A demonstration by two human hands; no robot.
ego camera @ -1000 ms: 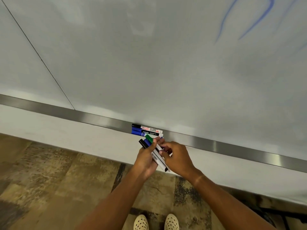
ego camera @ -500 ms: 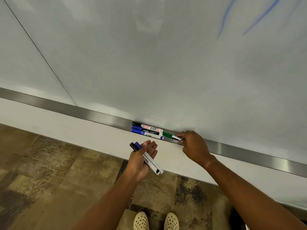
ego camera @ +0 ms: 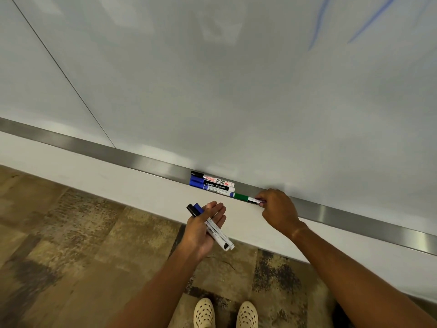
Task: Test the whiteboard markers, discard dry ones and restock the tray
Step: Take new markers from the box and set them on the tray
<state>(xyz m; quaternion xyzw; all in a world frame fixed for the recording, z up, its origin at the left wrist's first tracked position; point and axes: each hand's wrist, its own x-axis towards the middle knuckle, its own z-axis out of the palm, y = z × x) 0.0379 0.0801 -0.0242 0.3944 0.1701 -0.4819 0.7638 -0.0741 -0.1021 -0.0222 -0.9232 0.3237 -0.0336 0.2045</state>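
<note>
A steel tray (ego camera: 142, 159) runs along the bottom edge of the whiteboard (ego camera: 212, 79). Three markers lie stacked on it: a black-capped one (ego camera: 214, 178), a blue-capped one with a black label (ego camera: 209, 184) and another blue one (ego camera: 212, 189). To their right a green marker (ego camera: 241, 197) lies on the tray, and my right hand (ego camera: 279, 209) pinches its white tail end. My left hand (ego camera: 205, 229) is below the tray, palm up with straight fingers. Two white markers (ego camera: 216, 229), one black-capped and one blue-capped, rest across its palm.
Blue pen strokes (ego camera: 316, 24) mark the whiteboard's top right. A seam (ego camera: 66, 76) divides the board at the left. Below the tray is a white wall strip, then mottled brown floor (ego camera: 71, 233). My cream perforated shoes (ego camera: 224, 313) stand at the bottom.
A second ago both hands held the bundle together. My right hand drew the green marker out and laid it on the tray, right of the stack. My left hand lowered slightly and its fingers opened.
</note>
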